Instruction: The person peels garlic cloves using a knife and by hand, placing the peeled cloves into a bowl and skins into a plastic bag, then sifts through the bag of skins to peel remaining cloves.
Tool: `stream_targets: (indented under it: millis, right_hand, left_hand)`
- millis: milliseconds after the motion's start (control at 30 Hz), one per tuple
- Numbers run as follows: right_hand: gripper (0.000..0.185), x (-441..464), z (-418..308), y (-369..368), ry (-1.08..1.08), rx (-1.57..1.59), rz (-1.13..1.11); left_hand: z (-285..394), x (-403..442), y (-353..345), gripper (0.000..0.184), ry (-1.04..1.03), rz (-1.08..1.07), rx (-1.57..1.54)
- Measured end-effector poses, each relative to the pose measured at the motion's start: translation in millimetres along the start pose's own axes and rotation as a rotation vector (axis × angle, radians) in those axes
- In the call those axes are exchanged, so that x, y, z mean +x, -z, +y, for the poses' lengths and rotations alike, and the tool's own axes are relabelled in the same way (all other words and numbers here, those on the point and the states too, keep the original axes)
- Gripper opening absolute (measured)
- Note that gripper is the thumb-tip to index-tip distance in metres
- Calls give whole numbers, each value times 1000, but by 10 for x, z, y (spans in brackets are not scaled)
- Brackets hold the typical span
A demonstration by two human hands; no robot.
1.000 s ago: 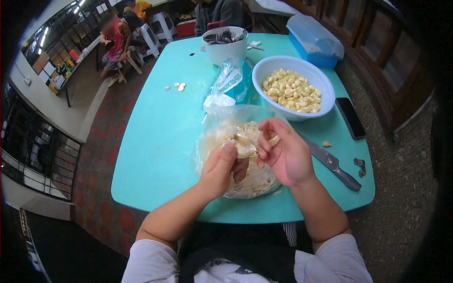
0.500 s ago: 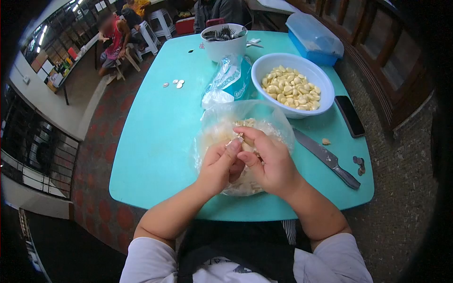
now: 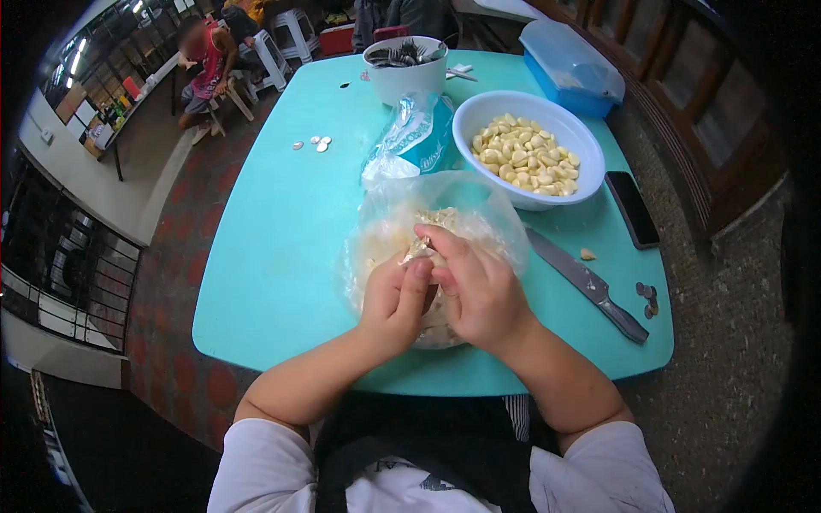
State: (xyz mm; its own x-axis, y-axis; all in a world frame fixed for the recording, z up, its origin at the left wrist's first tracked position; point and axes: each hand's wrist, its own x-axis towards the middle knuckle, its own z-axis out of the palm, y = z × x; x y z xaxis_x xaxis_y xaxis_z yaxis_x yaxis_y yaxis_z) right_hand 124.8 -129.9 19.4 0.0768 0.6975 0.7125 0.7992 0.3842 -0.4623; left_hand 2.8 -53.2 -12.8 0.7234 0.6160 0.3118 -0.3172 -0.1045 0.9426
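Above an open see-through plastic bag point(image 3: 496, 195), my left hand point(image 3: 392, 299) and my right hand point(image 3: 487, 295) meet with their fingertips together. Between them is a garlic clove with loose papery skin point(image 3: 417, 250). Both hands are closed on it, thumbs pressed close; the fingers hide most of the clove. Pale garlic skins point(image 3: 440, 219) lie inside the bag. Behind and to the right, a pale blue bowl point(image 3: 593, 145) holds many peeled garlic cloves point(image 3: 522, 156). A knife point(image 3: 581, 282) rests on the table right of the bag, with one clove point(image 3: 587, 254) beside its blade.
On the turquoise table point(image 3: 265, 256) stand a white tub of dark forks point(image 3: 409, 84), a teal-and-clear plastic pack point(image 3: 419, 137) and a lidded blue box point(image 3: 569, 73). A phone point(image 3: 633, 209) and coins point(image 3: 648, 299) lie at right, more coins point(image 3: 321, 143) at left. A seated person point(image 3: 208, 73) is beyond.
My hands stay together over the bag, with small finger movements. More of the papery skin now shows at the fingertips. The whole view has shifted slightly.
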Motion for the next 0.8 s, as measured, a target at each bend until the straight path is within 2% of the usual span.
stream_targets:
  millis: [100,167,200,300,367,467,567,667,800]
  right_hand:
    - [32,-6,17,-22,3,47,54]
    - [28,-3,10,-29,-6,63,76]
    - [26,-13,5,-35,-55,96,103]
    - [20,-30,-8,-58,-204,184,153]
    - [20,-7,-16,-55,-303,229,144]
    - [21,32,-61,-11,-598,410,87]
    - [16,9,-20,-46,-491,340,147]
    - [17,47,138,-125,-26,71,279]
    - [27,35,83,-17,30,-109,116]
  left_hand:
    - [33,19,15,32,23,-29,30]
    - [34,60,9,31,-44,-33,59]
    - [36,71,8,31,-79,-35,73]
    - [79,48,31,30,99,-69,34]
    - [44,65,59,30,116,-77,2]
    - [88,120,76,30,165,-70,-3]
    - [107,148,45,29,255,13,-94]
    - [-23,170,126,30,294,25,-199]
    - [90,216,93,35,361,121,-250]
